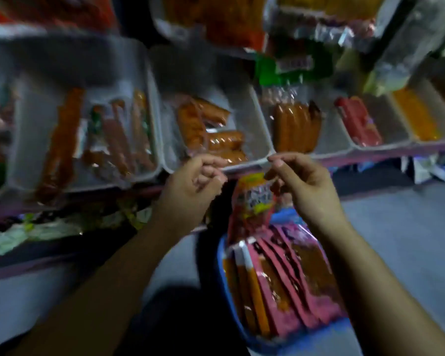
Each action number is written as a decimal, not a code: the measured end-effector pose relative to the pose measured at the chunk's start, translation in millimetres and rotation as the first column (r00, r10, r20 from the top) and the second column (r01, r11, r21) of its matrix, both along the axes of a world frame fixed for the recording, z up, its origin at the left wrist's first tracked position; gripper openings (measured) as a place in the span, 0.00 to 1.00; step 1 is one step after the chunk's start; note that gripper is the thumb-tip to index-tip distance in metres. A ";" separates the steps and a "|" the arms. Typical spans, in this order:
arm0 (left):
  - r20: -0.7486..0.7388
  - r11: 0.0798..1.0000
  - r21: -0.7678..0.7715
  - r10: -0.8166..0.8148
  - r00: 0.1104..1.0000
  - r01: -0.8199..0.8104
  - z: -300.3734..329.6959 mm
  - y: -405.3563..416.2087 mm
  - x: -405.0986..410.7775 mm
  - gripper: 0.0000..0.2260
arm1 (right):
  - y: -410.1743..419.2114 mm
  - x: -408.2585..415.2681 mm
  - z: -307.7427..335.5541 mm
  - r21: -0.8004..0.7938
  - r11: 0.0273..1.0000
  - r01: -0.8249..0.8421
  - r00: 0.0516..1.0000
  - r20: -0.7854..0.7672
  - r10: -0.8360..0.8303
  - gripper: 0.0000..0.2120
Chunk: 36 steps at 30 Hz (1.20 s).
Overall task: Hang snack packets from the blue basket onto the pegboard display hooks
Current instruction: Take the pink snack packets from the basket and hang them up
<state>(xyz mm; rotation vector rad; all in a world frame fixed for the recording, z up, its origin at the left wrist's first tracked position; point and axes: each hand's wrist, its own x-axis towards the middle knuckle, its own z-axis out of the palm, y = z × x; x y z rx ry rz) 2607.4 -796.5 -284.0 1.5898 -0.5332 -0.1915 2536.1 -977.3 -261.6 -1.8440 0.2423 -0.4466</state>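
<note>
Two bare hands are raised side by side in front of a shelf edge. Right hand point(299, 182) has thumb and forefinger pinched together at the top, with the remaining fingers curled; a red and yellow snack packet point(252, 201) hangs just below and beside those fingers, its top edge at the fingertips, so the hand appears to hold it by the upper corner, though blur prevents certainty about the exact contact. Left hand point(193, 185) is loosely curled, fingers bent inward toward the palm, close to the packet's upper left edge; whether it touches the packet cannot be told.

Directly under the hanging packet stands the blue basket point(222, 258), its rim visible at lower centre, on a pale floor. Inside it, pink packets point(280, 278) stand upright in a row, flanked on the left by orange packets point(252, 291) with white tops.

Beyond the hands, a row of grey trays point(149, 80) sits on a shelf with a pinkish front edge point(370, 155). Trays contain sealed sausage packs point(296, 127), orange-brown in colour, a red pack point(357, 122) and a yellow pack point(416, 116) further right. Above the trays hang a green packet point(290, 65) and other blurred packets in orange and silver; hooks and pegboard cannot be distinguished
</note>
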 end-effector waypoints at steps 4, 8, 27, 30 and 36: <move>-0.212 0.968 0.186 -0.127 0.969 0.167 -98.4 -41.9 -45.0 0.11 | -60.0 -62.9 -80.0 -0.014 0.992 0.122 0.949 -0.290 -0.121 0.08; -0.392 0.923 0.343 -0.028 0.919 0.174 -179.8 -67.5 -72.0 0.11 | -90.8 -104.7 -162.3 -0.038 0.978 0.204 0.822 -0.536 -0.192 0.10; -0.387 0.985 0.103 0.171 0.906 -0.142 -191.1 -133.5 -33.1 0.10 | -117.4 -114.0 -261.9 -0.368 0.930 -0.007 0.586 -0.755 -0.294 0.31; -0.420 0.959 0.072 0.278 0.864 -0.274 -185.1 -124.1 -47.9 0.13 | -110.5 -123.8 -267.6 -0.399 0.914 -0.073 0.565 -0.772 -0.292 0.28; -0.574 0.937 0.150 0.343 0.743 -0.316 -189.6 -92.3 -75.0 0.08 | -116.1 -126.0 -264.5 -0.542 0.840 0.016 0.762 -0.538 -0.361 0.12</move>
